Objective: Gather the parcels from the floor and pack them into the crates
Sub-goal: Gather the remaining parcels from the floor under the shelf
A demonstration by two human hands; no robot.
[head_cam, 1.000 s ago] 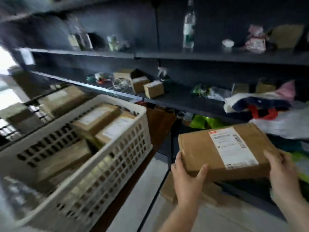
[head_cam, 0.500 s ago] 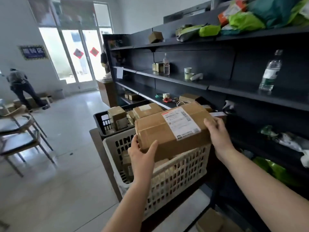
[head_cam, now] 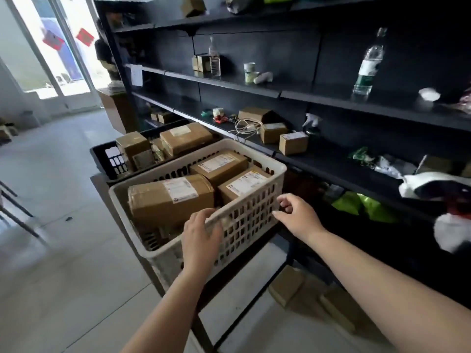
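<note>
A white lattice crate [head_cam: 254,212] stands on a dark cart and holds several brown parcels. The large labelled parcel [head_cam: 168,200] lies at the crate's near left, beside two smaller labelled parcels [head_cam: 221,165]. My left hand [head_cam: 201,238] hovers over the crate's near rim, fingers relaxed, holding nothing. My right hand [head_cam: 298,217] is at the crate's right corner with loosely curled fingers and is empty. Behind it a black crate [head_cam: 107,154] holds more parcels [head_cam: 186,141]. Flat brown parcels [head_cam: 288,286] lie on the floor under the shelf.
Dark shelving [head_cam: 331,98] runs along the right with bottles, small boxes, cables and bags. A chair's legs [head_cam: 15,210] show at the left edge. Pale tiled floor [head_cam: 63,263] stretches left toward glass doors.
The large parcel that both hands carried now lies in the white crate. Both hands have let go and drawn back toward me.
</note>
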